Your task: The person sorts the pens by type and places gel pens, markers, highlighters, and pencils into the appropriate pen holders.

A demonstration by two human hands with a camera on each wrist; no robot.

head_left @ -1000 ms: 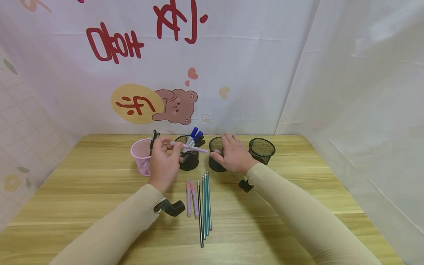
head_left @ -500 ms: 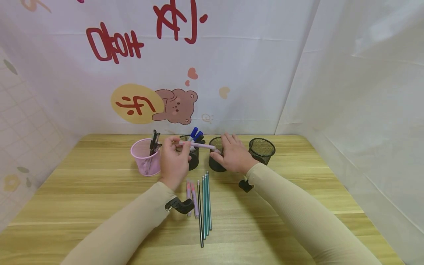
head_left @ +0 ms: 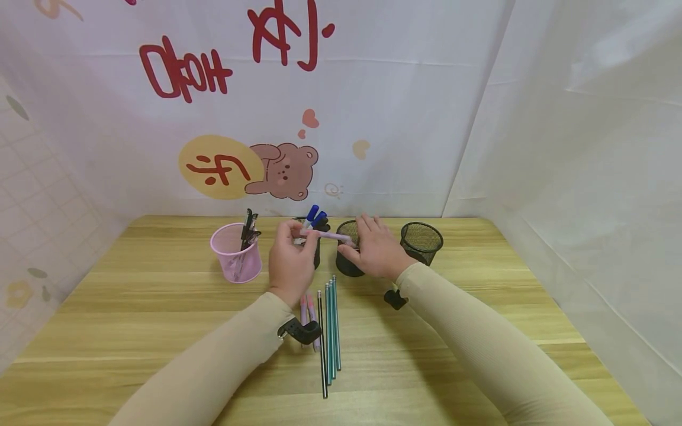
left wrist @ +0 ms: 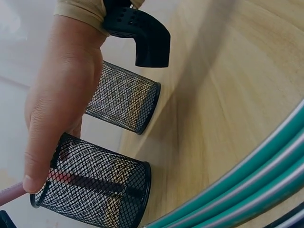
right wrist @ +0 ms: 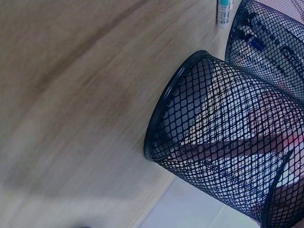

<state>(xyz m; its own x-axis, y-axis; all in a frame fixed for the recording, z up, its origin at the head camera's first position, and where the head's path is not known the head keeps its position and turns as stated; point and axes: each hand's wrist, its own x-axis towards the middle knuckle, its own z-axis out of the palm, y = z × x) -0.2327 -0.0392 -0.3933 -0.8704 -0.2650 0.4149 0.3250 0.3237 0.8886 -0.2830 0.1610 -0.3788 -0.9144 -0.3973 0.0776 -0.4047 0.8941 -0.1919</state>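
In the head view my left hand [head_left: 292, 260] pinches a lavender pen [head_left: 330, 235] between thumb and fingers. The pen lies nearly level, its far end right at the mouth of a black mesh pen cup [head_left: 348, 264], third from the left. My right hand [head_left: 380, 251] grips that cup at its right side, with the thumb at the rim. Through the mesh in the left wrist view, a pen [left wrist: 90, 183] shows inside the cup; the right wrist view also shows this pen [right wrist: 228, 148]. The left hand partly hides the second cup [head_left: 318, 257].
A pink mesh cup [head_left: 226, 260] with black pens [head_left: 247, 234] stands at the left. Blue-capped markers [head_left: 313, 212] rise from the second cup. Another black cup [head_left: 422, 245] stands at the right. In front lie lavender pens [head_left: 311, 303], teal pencils [head_left: 333, 331] and a black pencil [head_left: 322, 367].
My left hand has moved right with the lavender pen, bringing its end to the third cup and uncovering the pink cup. The right hand has stayed in place.
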